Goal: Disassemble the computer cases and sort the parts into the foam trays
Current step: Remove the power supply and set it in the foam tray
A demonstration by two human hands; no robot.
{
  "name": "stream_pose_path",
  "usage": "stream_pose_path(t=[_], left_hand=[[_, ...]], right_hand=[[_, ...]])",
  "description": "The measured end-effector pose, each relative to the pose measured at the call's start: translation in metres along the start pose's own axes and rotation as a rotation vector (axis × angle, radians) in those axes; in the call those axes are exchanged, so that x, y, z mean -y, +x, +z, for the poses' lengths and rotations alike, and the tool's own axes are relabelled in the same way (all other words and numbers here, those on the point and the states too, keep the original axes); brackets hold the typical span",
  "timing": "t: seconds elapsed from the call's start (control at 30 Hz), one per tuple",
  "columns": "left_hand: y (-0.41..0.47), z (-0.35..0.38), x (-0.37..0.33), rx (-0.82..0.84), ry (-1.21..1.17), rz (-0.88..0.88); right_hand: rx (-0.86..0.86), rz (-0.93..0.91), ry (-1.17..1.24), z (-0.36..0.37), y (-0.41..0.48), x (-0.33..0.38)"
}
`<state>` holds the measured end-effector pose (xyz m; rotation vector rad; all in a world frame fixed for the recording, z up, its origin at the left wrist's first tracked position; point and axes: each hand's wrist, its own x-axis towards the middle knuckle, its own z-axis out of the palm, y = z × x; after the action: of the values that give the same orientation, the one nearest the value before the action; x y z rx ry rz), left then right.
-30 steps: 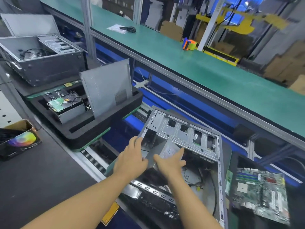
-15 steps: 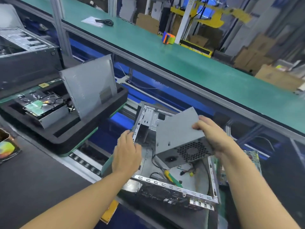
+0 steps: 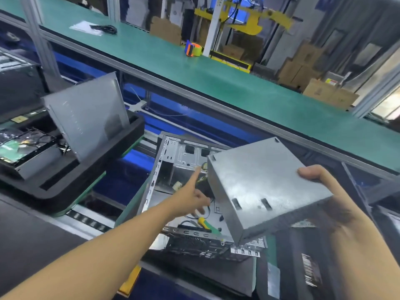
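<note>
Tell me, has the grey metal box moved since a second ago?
Yes. That power supply has risen out of the computer case and rightward, gripped by the right hand.

Forearms bare; left hand, right hand apparently bare.

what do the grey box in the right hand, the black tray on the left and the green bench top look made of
Grey box in the right hand: sheet metal, likely galvanised steel: dull mottled sheen, folded edges, punched slots. Black tray: foam, matte, with thick rounded rim and cut slots. Green bench top: probably rubber or vinyl mat, smooth, faintly glossy.
</note>
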<state>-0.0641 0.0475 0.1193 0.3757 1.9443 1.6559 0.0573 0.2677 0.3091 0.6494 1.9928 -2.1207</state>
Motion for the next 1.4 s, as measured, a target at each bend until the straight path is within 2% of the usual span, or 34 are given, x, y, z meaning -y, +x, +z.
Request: stream_pose_path(t=[0.07, 0.17, 0.23, 0.3, 0.37, 0.43, 0.53, 0.7, 0.8, 0.9, 1.0, 1.07, 1.2, 1.4], left_hand=[[0.005, -0.001, -0.011, -0.033, -0.375, 0.0], [0.011, -0.009, -0.028, 0.048, -0.907, -0.027], [0.018, -0.015, -0.042, 0.025, -1.147, -0.034], [0.029, -0.019, -0.056, -0.139, -1.215, -0.011], [0.041, -0.02, -0.068, -0.275, -1.052, 0.07], [0.051, -0.014, -0.076, -0.399, -0.783, 0.192], [0.061, 0.012, -0.085, -0.428, -0.46, 0.322], [0.083, 0.085, -0.11, -0.187, -0.207, 0.46], [0.097, 0.119, -0.12, -0.008, -0.014, 0.454], [0.11, 0.139, -0.128, 0.205, 0.103, 0.438], [0.119, 0.16, -0.14, 0.369, 0.415, 0.444], [0.128, 0.172, -0.153, 0.411, 0.6, 0.452], [0.151, 0.198, -0.174, 0.613, 0.778, 0.428], [0.178, 0.242, -0.166, 0.797, 0.794, 0.476]], right_hand=[[0.005, 0.022, 0.042, -0.003, -0.009, -0.002], [-0.006, 0.005, 0.167, -0.015, -0.011, -0.01], [0.0, -0.047, 0.116, -0.025, -0.006, -0.016], [0.1, -0.143, -0.024, -0.031, -0.001, -0.016], [0.135, -0.19, -0.189, -0.041, 0.006, -0.016], [0.089, -0.195, -0.349, -0.051, 0.013, -0.022], [-0.033, -0.235, -0.498, -0.056, 0.017, -0.039], [-0.13, -0.232, -0.679, -0.06, 0.026, -0.062], [-0.157, -0.248, -0.636, -0.079, 0.037, -0.071], [-0.15, -0.253, -0.435, -0.108, 0.049, -0.075], [-0.191, -0.268, -0.359, -0.143, 0.057, -0.074], [-0.235, -0.269, -0.417, -0.165, 0.056, -0.069], [-0.289, -0.243, -0.659, -0.201, 0.045, -0.059], [-0.321, -0.186, -0.862, -0.227, 0.022, -0.06]])
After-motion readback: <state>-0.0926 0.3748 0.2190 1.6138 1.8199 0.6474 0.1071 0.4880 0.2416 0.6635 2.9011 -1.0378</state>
